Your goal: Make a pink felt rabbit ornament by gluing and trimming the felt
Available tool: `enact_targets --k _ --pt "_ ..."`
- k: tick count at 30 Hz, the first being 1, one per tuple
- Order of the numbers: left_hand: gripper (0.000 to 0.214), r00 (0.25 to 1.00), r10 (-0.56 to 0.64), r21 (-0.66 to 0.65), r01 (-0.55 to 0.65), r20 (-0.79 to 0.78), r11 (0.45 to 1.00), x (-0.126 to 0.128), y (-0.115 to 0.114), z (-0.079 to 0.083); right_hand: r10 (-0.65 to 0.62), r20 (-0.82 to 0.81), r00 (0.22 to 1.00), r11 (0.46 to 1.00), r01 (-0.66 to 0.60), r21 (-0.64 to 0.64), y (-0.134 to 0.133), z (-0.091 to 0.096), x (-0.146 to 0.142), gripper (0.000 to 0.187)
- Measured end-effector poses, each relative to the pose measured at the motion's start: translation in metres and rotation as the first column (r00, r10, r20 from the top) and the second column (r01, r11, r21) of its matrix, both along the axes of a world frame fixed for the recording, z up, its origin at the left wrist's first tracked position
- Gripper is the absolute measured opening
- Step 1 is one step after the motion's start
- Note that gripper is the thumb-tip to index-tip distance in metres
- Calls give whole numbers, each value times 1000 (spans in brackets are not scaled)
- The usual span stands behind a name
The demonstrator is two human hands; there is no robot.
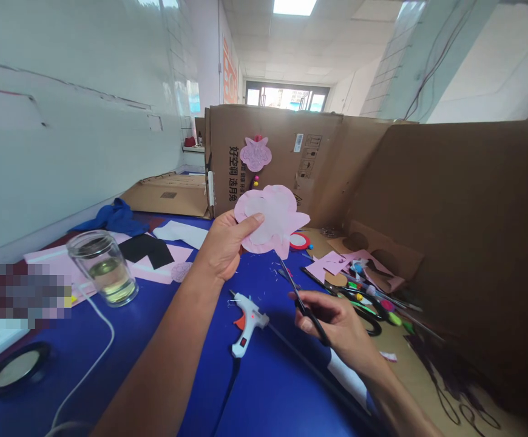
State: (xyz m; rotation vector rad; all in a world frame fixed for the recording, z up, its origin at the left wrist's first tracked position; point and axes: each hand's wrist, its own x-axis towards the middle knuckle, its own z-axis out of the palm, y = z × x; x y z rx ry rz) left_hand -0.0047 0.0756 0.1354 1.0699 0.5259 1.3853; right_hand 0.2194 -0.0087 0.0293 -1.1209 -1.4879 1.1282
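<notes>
My left hand [225,243] is raised over the blue table [273,388] and pinches a pink flower-shaped felt cutout [270,220] with a white paper template laid on it. Thumb and fingers close on its left edge. Lower and to the right, my right hand [332,321] grips black scissors [304,300]. Their blades point up toward the bottom of the cutout and look closed. A white glue gun [247,323] with an orange trigger lies on the table between my two arms.
A glass of yellowish liquid [105,267] stands at the left beside pink and black felt sheets [148,258]. A tape roll [16,369] lies near the left corner. Cardboard walls [450,200] enclose the back and right. Felt scraps, another pair of scissors and beads [368,285] clutter the right side.
</notes>
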Motion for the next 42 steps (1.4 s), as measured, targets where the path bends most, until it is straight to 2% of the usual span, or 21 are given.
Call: enact_targets --k 20,42 --pt "40 1000 -13 18 13 15 1000 2 1 -2 -43 -66 997 998 39 -50 -1 2 -3 51" --pt "40 1000 -13 -4 13 4 1000 3 4 -6 -12 -88 996 1000 10 -24 0 -2 -2 44"
